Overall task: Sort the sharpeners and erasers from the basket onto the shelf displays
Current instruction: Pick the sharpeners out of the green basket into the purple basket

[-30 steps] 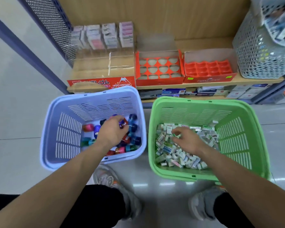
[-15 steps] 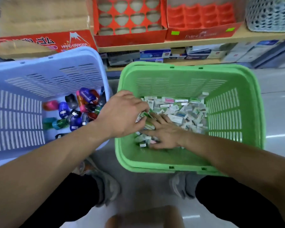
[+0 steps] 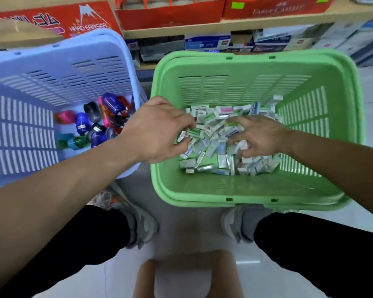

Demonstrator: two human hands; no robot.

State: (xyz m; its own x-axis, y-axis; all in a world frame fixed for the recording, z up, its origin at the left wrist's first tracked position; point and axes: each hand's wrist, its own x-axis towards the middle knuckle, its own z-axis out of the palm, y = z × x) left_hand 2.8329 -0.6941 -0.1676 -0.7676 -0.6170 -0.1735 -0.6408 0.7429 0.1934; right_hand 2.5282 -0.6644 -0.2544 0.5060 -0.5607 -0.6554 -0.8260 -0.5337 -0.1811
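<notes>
A green basket [image 3: 340, 87] on the floor holds a heap of small wrapped erasers [image 3: 215, 130]. Both hands reach into it. My left hand [image 3: 157, 130] is curled over the heap's left side, its fingers closed on a few erasers, one with a green label. My right hand [image 3: 258, 136] presses into the heap's right side with its fingers bent around several erasers. To the left, a pale blue basket [image 3: 22, 117] holds several coloured sharpeners [image 3: 95, 123], untouched.
Red display boxes [image 3: 170, 14] stand on the wooden shelf [image 3: 267, 23] above the baskets. Stacked stationery boxes [image 3: 207, 43] fill the lower shelf. My shoes and black trousers are just in front of the baskets, with a low stool [image 3: 187, 274] beneath me on the tiled floor.
My left hand left the blue sharpener basket and crossed into the green one. My right hand shifted to the right through the erasers. The view dropped closer to the baskets.
</notes>
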